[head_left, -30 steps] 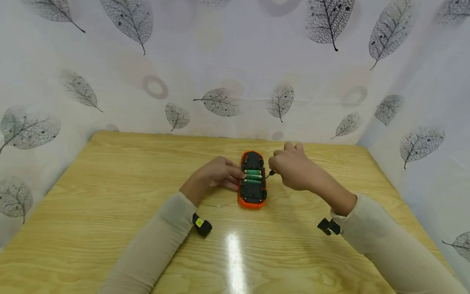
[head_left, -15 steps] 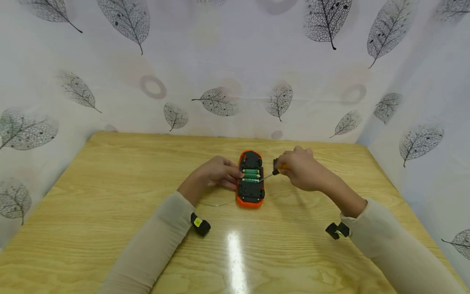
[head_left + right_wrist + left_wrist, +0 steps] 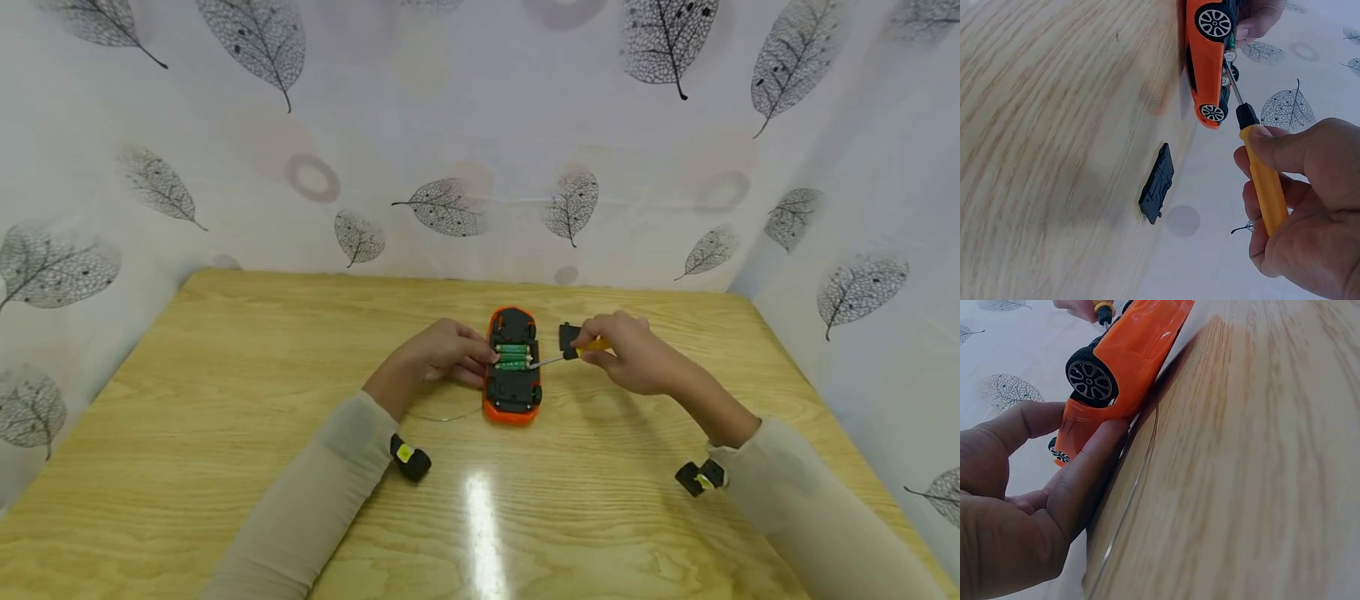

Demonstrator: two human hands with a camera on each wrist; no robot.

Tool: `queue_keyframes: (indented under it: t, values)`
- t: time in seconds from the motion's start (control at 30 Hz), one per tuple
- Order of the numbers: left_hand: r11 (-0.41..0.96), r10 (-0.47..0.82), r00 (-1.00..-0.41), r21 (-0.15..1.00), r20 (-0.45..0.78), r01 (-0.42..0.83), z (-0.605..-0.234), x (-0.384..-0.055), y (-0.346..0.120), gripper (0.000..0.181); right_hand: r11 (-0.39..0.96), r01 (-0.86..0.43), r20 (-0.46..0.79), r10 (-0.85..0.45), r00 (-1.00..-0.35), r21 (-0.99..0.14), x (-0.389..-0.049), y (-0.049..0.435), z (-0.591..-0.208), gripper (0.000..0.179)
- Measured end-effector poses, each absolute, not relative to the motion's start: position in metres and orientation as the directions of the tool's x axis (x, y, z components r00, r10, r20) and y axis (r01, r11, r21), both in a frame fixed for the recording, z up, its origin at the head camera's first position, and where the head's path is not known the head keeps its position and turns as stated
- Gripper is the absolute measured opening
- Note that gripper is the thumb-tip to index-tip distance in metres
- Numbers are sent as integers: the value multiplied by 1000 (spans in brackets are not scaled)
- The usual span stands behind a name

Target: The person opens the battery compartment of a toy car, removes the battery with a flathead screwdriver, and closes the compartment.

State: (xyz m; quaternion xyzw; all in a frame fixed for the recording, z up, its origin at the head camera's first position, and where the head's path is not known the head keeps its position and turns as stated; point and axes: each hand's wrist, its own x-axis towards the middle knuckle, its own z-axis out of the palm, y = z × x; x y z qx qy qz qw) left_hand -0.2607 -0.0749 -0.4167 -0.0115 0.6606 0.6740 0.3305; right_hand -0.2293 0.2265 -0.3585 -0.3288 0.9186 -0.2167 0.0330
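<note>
An orange toy car (image 3: 513, 392) lies upside down on the table, its black underside facing up. Several green batteries (image 3: 513, 350) sit side by side in its open compartment. From the left, my left hand (image 3: 444, 354) holds the car by its side, thumb above and fingers low, as the left wrist view confirms. My right hand (image 3: 633, 354) grips the yellow handle of a screwdriver (image 3: 1266, 184). The screwdriver's metal tip reaches the battery compartment at its right edge, by the end of a battery. Just beyond the right hand rests a black battery cover (image 3: 1157, 185).
A thin wire (image 3: 1127, 512) curves across the table from near the car toward the left. The wooden table (image 3: 315, 325) meets a leaf-printed cloth (image 3: 480, 100) at the back and sides. Small black cameras are strapped to both wrists.
My right hand has drawn back to the right and turned, leaving the screwdriver lying flatter, with its tip still at the compartment. The battery cover has come into view. The left hand keeps its hold.
</note>
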Motion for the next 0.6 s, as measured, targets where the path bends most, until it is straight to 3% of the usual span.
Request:
queue_keyframes:
  t: [0.6]
  values:
    - [79,436,-781,883,-448,-462,-416,-260,-75,21,674,-586,125,-602,-788,-449,-235,244,-360,17]
